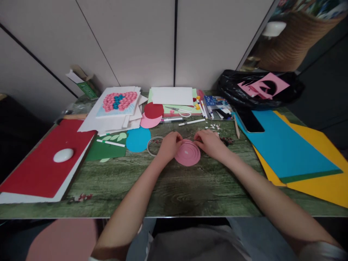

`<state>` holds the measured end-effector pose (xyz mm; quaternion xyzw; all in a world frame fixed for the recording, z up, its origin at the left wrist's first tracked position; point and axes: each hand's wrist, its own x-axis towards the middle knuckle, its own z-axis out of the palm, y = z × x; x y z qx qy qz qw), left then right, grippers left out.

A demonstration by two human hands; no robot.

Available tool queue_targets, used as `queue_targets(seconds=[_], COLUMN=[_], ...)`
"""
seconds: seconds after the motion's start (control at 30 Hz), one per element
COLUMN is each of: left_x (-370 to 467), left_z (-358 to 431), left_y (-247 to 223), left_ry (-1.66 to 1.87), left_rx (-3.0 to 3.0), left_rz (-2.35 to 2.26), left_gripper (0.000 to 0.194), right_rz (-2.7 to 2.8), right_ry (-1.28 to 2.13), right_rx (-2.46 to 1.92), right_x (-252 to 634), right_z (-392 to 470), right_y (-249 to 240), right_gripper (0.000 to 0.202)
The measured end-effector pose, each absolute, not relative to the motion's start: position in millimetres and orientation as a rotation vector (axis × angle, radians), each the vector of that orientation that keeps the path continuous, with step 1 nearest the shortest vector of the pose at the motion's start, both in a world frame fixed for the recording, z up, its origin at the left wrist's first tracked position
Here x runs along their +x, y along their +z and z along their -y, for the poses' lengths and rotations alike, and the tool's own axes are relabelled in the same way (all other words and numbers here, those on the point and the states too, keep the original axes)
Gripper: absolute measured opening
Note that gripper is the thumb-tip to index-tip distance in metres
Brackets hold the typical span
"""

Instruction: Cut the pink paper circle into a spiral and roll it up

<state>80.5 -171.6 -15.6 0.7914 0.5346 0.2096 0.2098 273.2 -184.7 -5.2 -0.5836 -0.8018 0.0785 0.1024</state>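
A round of pink paper point(187, 154) cut into a spiral lies on the table in front of me, its curved cut lines showing as rings. My left hand point(170, 145) is closed at its upper left edge, fingertips on the paper. At the upper right edge my right hand point(208, 142) pinches the paper between thumb and fingers. A roll of tape point(151, 149), seen as a pale ring, is partly behind my left hand. Beside it lies a blue paper circle point(138, 140). Tiny white paper scraps point(213, 127) lie just beyond my right hand.
Scissors point(181, 110), markers point(191, 122) and red and pink circles point(153, 110) lie toward the back. Left are red sheets point(49, 156) with a white oval object point(63, 155). Right are blue sheets point(288, 145), a phone point(250, 120) and a black bag point(231, 90).
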Motion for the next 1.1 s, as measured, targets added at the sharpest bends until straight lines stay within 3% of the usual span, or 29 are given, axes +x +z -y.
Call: queue_targets(seconds=[0.27,0.7,0.83,1.0,1.1], left_x=[82,80,75,77,80], left_z=[176,176,181,188,193], left_y=[-15,-3,13,25,30], left_ry=[0.503,0.529,0.653,0.638,0.649], left_rx=[2.359,2.231,1.962,1.637,1.519], left_rz=[-1.665,-1.613,-1.373,-1.065,-0.973], left_gripper=[0.018,0.003,0.002,0.012,0.015], right_rz=[2.286,2.268,2.147,1.992,1.885], right_ry=[0.166,0.054,0.143,0.438,0.569], right_rx=[-1.653,-1.594,-1.547,-1.414,-1.418], right_x=[286,297,290,281,278], right_z=[194,205,209,221,227], right_y=[-8,-6,-1,14,22], right_gripper=[0.011,0.011,0.016,0.038,0.020])
